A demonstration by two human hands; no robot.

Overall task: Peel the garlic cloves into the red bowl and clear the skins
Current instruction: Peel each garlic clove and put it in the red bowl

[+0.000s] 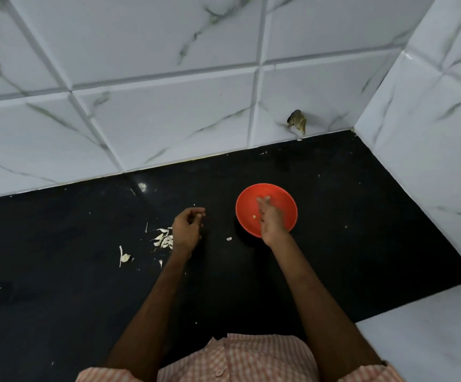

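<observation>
From my feed I see the black worktop [361, 244] running back to a tiled wall [168, 119], with a second tiled wall closing its right edge. The red bowl [288, 201] sits on the worktop toward the back right corner, clear of both walls. The right hand [272, 219] hangs over the bowl with its fingers stretched out forward and loosely together, gripping nothing that I can make out. A pale speck shows at its fingertips [262, 201], and I cannot tell whether it touches them. One small pale garlic piece [255, 216] lies inside the bowl, just left of that hand. The left hand [186, 228] hovers left of the bowl and apart from it, fingers curled inward toward the thumb; whether they pinch anything I cannot tell at this size. The garlic skins [164, 238] lie in a loose heap on the worktop just beside the left hand, on its left. A stray skin [124, 257] lies further left, nearer the front edge. Another white scrap [228, 239] rests on the worktop between the two hands, near the bowl's front left rim. A checked shirt [237, 359] fills the bottom of my view.
</observation>
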